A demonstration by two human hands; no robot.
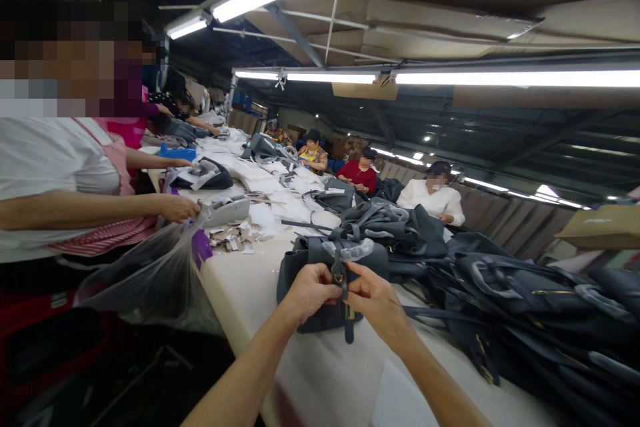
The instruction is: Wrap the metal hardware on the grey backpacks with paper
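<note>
Left hand (pixel 311 292): nearly closed, pinching strap (pixel 349 332) at buckle (pixel 339 277)
Right hand (pixel 373 295): curled, pinching strap from opposite side
Strap: hanging lengthwise, tip pointing toward near side
Bag (pixel 294 273): upright on pale table (pixel 240 280), long axis crosswise

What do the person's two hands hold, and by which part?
The left hand and right hand hold the dark bag by its front strap, near the buckle.

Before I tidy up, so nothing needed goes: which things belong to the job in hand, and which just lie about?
In hand:
dark bag
strap, between left hand and right hand

Apparently lying about:
scraps
white sheet
heaped bags
</note>
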